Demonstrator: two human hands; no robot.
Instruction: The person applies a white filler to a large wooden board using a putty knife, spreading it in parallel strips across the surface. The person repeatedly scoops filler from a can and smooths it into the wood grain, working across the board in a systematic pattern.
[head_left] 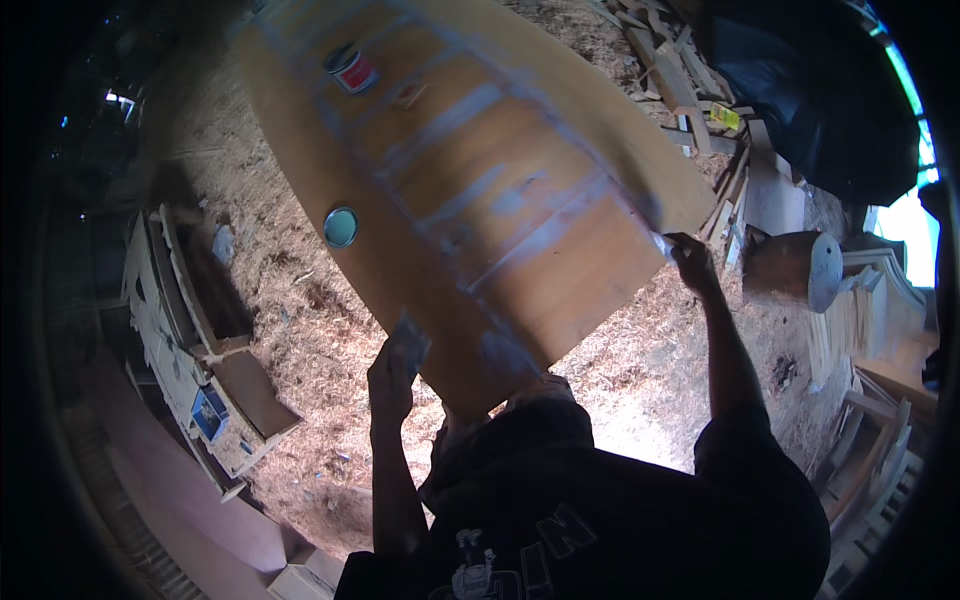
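Observation:
A large wooden piece (pixel 590 265) lies in front of me, with bluish-grey filler smeared along its seams and in patches. My right hand (pixel 692 262) is closed on a small pale spreader (pixel 663 243) at the right edge of the wood. Near the front left edge, my left hand (pixel 391 388) grips a flat grey-blue plate (pixel 408 347), whose exact kind is unclear. An open round tin or lid with greenish contents (pixel 341 227) sits on the left part of the wood. Farther back stands a red-labelled can (pixel 351 70).
Thin sticks (pixel 412 95) lie beside the can. Shavings (pixel 320 330) cover the ground. Scrap wood (pixel 675 75) is heaped at the back right, near a log-like block (pixel 795 270). A broken wooden frame (pixel 170 330) lies left, with a small blue box (pixel 209 412) on it.

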